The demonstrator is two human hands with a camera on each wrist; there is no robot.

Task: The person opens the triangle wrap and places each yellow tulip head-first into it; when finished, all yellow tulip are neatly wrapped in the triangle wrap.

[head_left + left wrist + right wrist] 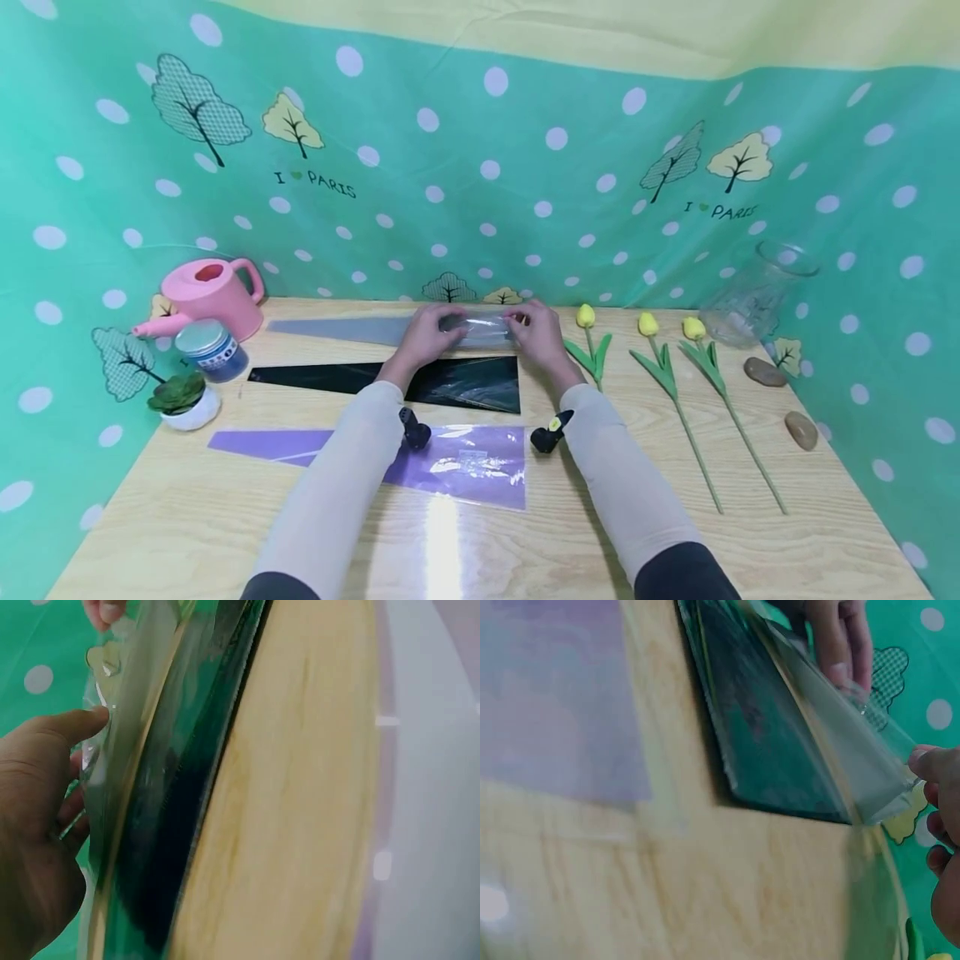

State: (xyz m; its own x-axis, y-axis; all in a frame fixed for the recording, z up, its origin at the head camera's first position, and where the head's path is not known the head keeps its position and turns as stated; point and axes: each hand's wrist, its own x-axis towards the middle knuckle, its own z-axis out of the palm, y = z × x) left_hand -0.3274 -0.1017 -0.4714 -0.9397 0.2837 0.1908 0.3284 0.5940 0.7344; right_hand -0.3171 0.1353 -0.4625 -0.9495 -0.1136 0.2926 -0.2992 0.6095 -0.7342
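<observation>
At the back of the table lies a clear, greyish tapered plastic flower sleeve [337,330], its narrow end pointing left. My left hand [426,340] holds the wide part of it, thumb on the near face and fingers behind, as the left wrist view shows. At the wide end's right edge, my right hand [542,335] pinches the film between thumb and fingers. The film between the hands is raised and catches the light. Just in front lies a black tapered sleeve [465,385], and nearer me a purple one [476,467], partly under my left forearm.
Three yellow tulips [663,371] with green stems lie to the right, near a clear glass vase [753,300] and two brown stones [765,372]. On the left stand a pink watering can [213,296], a lidded blue jar [213,350] and a small potted succulent [187,404]. A polka-dot curtain hangs behind.
</observation>
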